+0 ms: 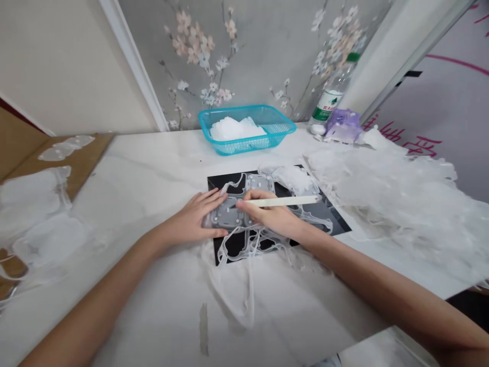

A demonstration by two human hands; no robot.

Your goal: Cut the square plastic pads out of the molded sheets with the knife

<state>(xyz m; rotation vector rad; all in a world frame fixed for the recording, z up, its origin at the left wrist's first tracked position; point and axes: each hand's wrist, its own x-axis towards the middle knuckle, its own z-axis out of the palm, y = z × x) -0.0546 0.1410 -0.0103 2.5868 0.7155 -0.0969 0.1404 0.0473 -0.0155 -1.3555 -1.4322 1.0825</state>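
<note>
A translucent, rubbery-looking moulded sheet (pixel 228 216) with rounded square panels lies on a black mat (pixel 341 223). My left hand (pixel 193 216) rests on its left edge, fingers spread and stretched out. In my right hand (pixel 269 211) is a slim pale stick-like tool (pixel 294 201), held like a pen, its tip over the sheet. The tip is too small to tell its kind. Loose translucent strips (pixel 250 285) trail from the mat's front edge. White translucent pieces (pixel 296 179) lie at the mat's back right.
A blue plastic basket (pixel 256 149) with white pieces stands by the wall. Behind at right are a green-capped bottle (pixel 329 97) and a purple packet (pixel 344 126). A big heap of translucent sheets (pixel 397 204) covers the right. More pieces (pixel 36 193) lie left, partly on brown cardboard (pixel 86 165).
</note>
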